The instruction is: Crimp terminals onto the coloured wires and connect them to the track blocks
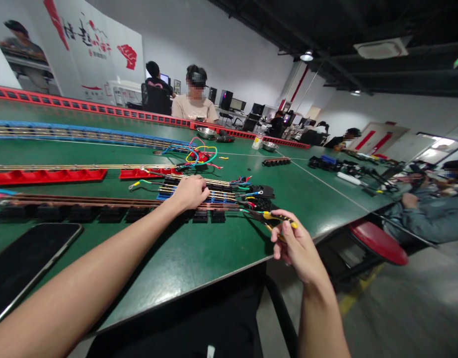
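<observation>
My right hand (pixel 298 248) grips yellow-and-black pliers (pixel 281 217) just off the right ends of the rail strips. The pliers' jaws are beside a short green wire (pixel 245 211) at the end of the nearest strip; I cannot tell whether they touch it. My left hand (pixel 193 193) is closed over the bundle of long copper-coloured rails (pixel 113 200), its far fingertips hidden behind the hand. Under the rails are black and blue holders (pixel 228 197). Several short wires with ring terminals (pixel 259 193) stick out at the right ends.
A dark phone (pixel 31 263) lies at the near left. Red holders (pixel 50 176), a blue rail track (pixel 83 132) and coiled coloured wires (pixel 202 155) are farther back. Metal bowls (pixel 206 133) stand beyond. The green table's edge (pixel 214 281) runs close to me; a person (pixel 195 104) sits opposite.
</observation>
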Motion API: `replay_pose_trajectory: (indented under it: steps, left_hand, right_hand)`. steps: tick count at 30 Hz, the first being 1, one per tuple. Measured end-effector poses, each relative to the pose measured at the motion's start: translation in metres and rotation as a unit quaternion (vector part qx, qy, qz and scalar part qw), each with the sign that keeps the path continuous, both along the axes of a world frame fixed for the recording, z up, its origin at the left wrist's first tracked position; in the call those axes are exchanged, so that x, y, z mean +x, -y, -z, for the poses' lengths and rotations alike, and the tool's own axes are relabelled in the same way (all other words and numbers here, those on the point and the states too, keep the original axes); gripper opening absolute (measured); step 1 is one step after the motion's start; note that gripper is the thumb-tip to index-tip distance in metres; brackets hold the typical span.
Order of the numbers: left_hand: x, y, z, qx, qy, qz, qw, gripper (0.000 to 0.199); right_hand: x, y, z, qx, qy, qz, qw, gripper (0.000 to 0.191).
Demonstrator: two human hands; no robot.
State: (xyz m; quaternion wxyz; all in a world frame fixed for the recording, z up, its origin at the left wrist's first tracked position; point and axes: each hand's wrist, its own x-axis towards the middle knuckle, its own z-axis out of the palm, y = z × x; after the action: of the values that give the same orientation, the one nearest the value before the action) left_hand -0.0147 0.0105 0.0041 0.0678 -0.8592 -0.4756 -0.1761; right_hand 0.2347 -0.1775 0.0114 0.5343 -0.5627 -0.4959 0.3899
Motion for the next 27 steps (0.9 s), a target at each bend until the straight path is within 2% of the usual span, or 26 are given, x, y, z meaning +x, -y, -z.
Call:
replay_pose_trajectory:
  steps: [7, 12, 17, 20, 24, 27]
  left_hand:
    - [-0.001, 0.001, 0.001, 0.007, -0.005, 0.014, 1.0, 0.03]
    - [-0.001, 0.001, 0.0, 0.003, -0.012, 0.016, 1.0, 0.03]
    - [0.0, 0.001, 0.001, -0.001, -0.006, 0.017, 1.0, 0.03]
    - [0.0, 0.001, 0.002, -0.002, 0.0, 0.019, 1.0, 0.03]
    - [-0.001, 0.0, 0.002, -0.005, 0.004, 0.023, 1.0, 0.03]
    - [-0.001, 0.0, 0.002, -0.004, 0.003, 0.027, 1.0, 0.03]
  right_hand:
    - [0.007, -0.002, 0.011, 0.009, 0.011, -0.029, 0.999, 0.064]
    - [0.011, -0.002, 0.007, -0.033, 0.033, -0.01, 0.999, 0.045]
    - [0.022, 0.001, 0.005, -0.031, 0.094, -0.073, 0.992, 0.03]
    - [0.026, 0.0, 0.008, -0.042, 0.114, -0.09, 0.989, 0.033]
    - [0.026, -0.005, 0.014, -0.048, 0.101, -0.057, 0.992, 0.047]
    - [0.028, -0.007, 0.018, -0.06, 0.133, -0.068, 0.987, 0.038]
